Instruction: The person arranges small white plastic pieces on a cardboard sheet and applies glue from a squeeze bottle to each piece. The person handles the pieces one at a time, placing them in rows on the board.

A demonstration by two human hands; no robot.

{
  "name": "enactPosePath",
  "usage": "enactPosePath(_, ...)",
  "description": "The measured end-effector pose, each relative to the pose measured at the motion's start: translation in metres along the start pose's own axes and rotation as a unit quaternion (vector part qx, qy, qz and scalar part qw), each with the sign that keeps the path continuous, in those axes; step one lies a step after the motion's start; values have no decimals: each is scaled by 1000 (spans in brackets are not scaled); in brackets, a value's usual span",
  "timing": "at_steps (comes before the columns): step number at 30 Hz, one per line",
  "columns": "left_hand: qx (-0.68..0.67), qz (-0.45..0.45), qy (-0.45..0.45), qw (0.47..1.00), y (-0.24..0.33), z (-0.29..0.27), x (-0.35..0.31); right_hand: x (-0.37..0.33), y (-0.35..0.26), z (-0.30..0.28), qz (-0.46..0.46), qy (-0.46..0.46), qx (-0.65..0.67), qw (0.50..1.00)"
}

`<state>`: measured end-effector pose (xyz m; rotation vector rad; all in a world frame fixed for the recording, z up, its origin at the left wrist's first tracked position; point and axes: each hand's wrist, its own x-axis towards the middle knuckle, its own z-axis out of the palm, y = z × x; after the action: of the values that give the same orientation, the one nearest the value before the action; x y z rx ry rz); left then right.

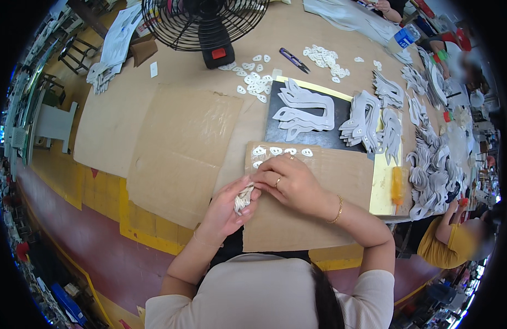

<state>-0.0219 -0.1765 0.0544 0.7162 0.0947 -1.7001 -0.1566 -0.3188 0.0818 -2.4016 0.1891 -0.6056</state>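
Observation:
My left hand is closed around a bunch of small white pieces, which look like the flat rounded pieces with holes lying on the table. My right hand meets the left fingertips, its fingers bent and pressed together; what they pinch is hidden. Both hands are over the near left part of a cardboard sheet. Along that sheet's far edge lies a short row of white two-holed pieces, with another partly covered by my right hand.
Loose white pieces lie beyond the sheet, near a black fan and thread snips. Grey cut strips are stacked on a black board. An orange-handled tool lies right. Other people work at the right.

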Motion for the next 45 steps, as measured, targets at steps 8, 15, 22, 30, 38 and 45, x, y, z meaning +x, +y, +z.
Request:
enactPosePath(8,-86,-12,-33,996,3,-12,9,-14,8,-23,298,5,78,952)
enactPosePath(15,-56,35,-15,998,5,-11,5,-13,17,-18,311,-66,24,948)
enactPosePath(22,-44,58,-14,997,5,-12,2,-6,15,-7,293,-50,-27,955)
enactPosePath(30,-9,67,21,997,2,-12,2,-27,20,-29,369,-46,30,928)
enactPosePath(38,71,23,21,997,0,-3,0,-32,17,-23,274,32,-121,954)
enactPosePath(45,-13,31,21,999,2,-18,-20,25,13,16,51,1,-121,991)
